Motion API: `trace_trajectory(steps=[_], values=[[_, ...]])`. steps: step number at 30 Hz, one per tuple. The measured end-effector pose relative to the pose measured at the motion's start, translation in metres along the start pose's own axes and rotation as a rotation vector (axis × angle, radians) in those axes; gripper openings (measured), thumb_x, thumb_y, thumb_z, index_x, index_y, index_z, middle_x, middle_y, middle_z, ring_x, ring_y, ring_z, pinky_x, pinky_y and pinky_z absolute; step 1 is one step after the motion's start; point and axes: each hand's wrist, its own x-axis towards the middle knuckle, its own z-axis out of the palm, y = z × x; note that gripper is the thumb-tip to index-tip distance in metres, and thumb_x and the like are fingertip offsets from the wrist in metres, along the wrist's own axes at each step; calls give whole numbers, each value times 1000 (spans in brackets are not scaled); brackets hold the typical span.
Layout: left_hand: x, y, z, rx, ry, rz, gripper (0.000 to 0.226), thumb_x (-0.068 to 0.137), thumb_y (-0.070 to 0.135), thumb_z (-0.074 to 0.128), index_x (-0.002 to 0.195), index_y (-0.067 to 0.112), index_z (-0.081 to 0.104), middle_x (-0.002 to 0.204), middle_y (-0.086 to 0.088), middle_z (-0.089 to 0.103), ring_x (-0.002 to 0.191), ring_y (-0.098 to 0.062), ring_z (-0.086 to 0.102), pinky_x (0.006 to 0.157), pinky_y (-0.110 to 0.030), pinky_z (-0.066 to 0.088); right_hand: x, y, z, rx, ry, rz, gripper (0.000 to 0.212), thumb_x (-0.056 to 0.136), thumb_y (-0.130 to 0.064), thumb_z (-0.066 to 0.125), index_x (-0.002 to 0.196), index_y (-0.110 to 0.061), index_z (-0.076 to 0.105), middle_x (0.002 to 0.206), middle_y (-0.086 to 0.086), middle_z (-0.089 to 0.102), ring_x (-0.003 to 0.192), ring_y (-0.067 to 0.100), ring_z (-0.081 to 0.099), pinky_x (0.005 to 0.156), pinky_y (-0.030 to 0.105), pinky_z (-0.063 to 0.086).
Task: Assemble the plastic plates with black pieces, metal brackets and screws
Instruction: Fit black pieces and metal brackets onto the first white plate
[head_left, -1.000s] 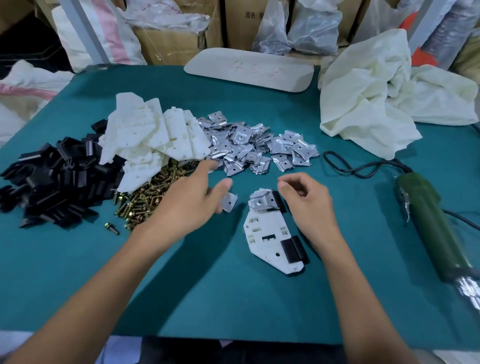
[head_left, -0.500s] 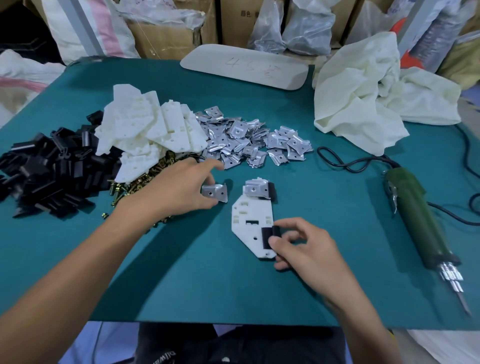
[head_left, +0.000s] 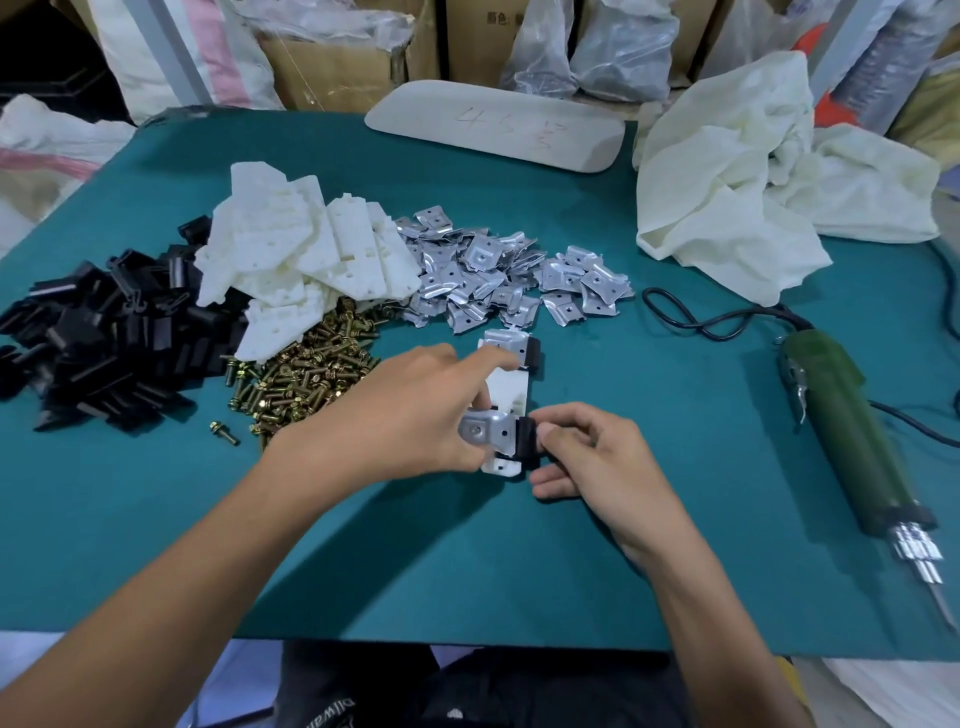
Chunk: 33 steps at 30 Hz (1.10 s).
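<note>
a teal table (head_left: 467, 571) is backed by cardboard boxes (head_left: 332, 67) and plastic bags (head_left: 613, 47). a crumpled cloth (head_left: 753, 171) sits at 1 o'clock and a green screwdriver (head_left: 841, 431) at 3. the plastic plate (head_left: 509, 387) lies mid-table, with black pieces (head_left: 104, 338) at 9 o'clock, spare plates (head_left: 301, 249) at 10, screws (head_left: 306, 374) beside them and brackets (head_left: 493, 270) at 12. half a second ago the left hand (head_left: 395, 421) held a metal bracket (head_left: 485, 428) left of the plate; now it pinches it onto the plate's near end. the right hand (head_left: 597, 462), fingers curled, still pinches the black piece (head_left: 525, 439) there, touching the bracket.
</note>
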Motion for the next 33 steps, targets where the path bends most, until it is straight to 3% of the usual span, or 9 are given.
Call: trace_trajectory(steps=[5, 10, 14, 19, 22, 24, 27, 29, 33], values=[[5, 2, 5, -54, 19, 19, 75, 81, 42, 73, 143, 42, 33, 109, 22, 61, 108, -8, 48, 85, -33, 44, -1, -2, 0, 42, -12, -7, 6, 100, -10, 65, 103, -12, 69, 80, 9, 69, 63, 16, 71, 60, 23, 57], [3, -5, 10, -140, 22, 17, 75, 78, 47, 77, 142, 44, 37, 109, 23, 62, 97, -1, 43, 78, -26, 35, -1, -3, -1, 98, -37, -4, 6, 98, -7, 66, 103, -9, 69, 81, 12, 70, 65, 17, 71, 62, 23, 58], [3, -8, 14, -203, 42, 27, 72, 77, 48, 78, 139, 43, 41, 106, 25, 62, 94, 1, 46, 81, -28, 41, 1, -8, -2, 77, -74, -1, 9, 95, -12, 72, 101, -9, 66, 75, 7, 75, 64, 17, 70, 64, 25, 58], [-1, -16, 25, -336, 166, 3, 63, 75, 57, 79, 131, 46, 51, 112, 30, 59, 108, 9, 46, 87, -23, 41, 10, -17, 4, 143, -12, -79, 16, 89, -2, 76, 96, -10, 64, 68, 8, 69, 60, 19, 64, 59, 25, 56], [-2, -16, 37, -513, 362, -89, 46, 78, 60, 76, 120, 52, 59, 137, 20, 44, 134, -1, 31, 105, -24, 34, 17, -22, 3, 232, 17, -137, 20, 88, 0, 75, 101, -13, 67, 71, 4, 69, 61, 15, 66, 60, 23, 56], [-2, -14, 43, -645, 422, -155, 38, 80, 62, 68, 116, 61, 56, 143, 18, 38, 138, -4, 29, 104, -19, 36, 20, -23, 2, 294, 27, -167, 22, 89, 1, 73, 103, -15, 68, 74, 2, 72, 65, 12, 69, 62, 22, 58], [-2, -8, 48, -1051, 369, -117, 41, 86, 43, 71, 124, 50, 57, 121, 10, 65, 111, -10, 60, 92, -23, 49, 19, -22, 0, 338, 30, -183, 23, 91, 2, 71, 100, -18, 71, 77, 2, 74, 68, 15, 68, 66, 25, 60], [-1, -6, 51, -1298, 335, -108, 45, 88, 24, 75, 128, 36, 58, 101, -1, 73, 93, -14, 66, 87, -27, 53, 19, -21, -1, 330, 16, -177, 26, 91, 0, 71, 94, -25, 75, 80, 4, 74, 70, 17, 68, 70, 26, 60], [0, -6, 54, -1413, 328, -124, 58, 81, 12, 77, 132, 25, 54, 102, -11, 76, 96, -21, 70, 90, -29, 55, 18, -22, 0, 340, -12, -154, 29, 92, -1, 70, 89, -30, 78, 83, 7, 75, 71, 17, 70, 69, 24, 60]])
